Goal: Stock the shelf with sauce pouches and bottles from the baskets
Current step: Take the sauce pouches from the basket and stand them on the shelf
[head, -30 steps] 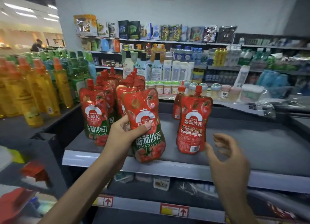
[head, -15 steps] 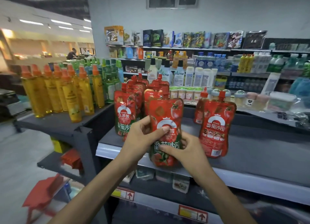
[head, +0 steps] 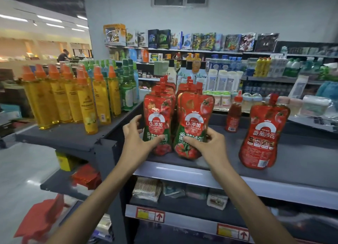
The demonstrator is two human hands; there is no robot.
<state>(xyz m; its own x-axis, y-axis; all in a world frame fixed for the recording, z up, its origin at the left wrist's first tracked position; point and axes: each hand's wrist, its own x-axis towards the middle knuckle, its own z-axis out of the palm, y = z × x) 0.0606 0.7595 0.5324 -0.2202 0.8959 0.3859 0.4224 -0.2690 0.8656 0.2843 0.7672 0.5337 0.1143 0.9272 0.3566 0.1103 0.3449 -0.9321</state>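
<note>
Two rows of red tomato sauce pouches stand on the grey shelf [head: 182, 170]. My right hand [head: 210, 145] grips the front pouch of the right row [head: 194, 115], thumb across its label and fingers round its right edge; its base rests on the shelf. My left hand [head: 137, 139] holds the front pouch of the left row [head: 157, 114], thumb on its front and fingers curled at its left edge. Further right, another pouch [head: 263, 135] stands alone with its back label showing. A small red sauce bottle [head: 235, 115] is behind it.
Yellow bottles with orange caps [head: 69, 97] and green bottles [head: 127, 90] fill the adjoining shelf on the left. Small packets [head: 148, 189] lie on the shelf below. Red items [head: 86, 178] sit on a lower left shelf. Stocked shelves line the back wall.
The pouch my left hand held has passed to my right hand and now stands at the front of the right row. My left hand has shifted to the left row's front pouch.
</note>
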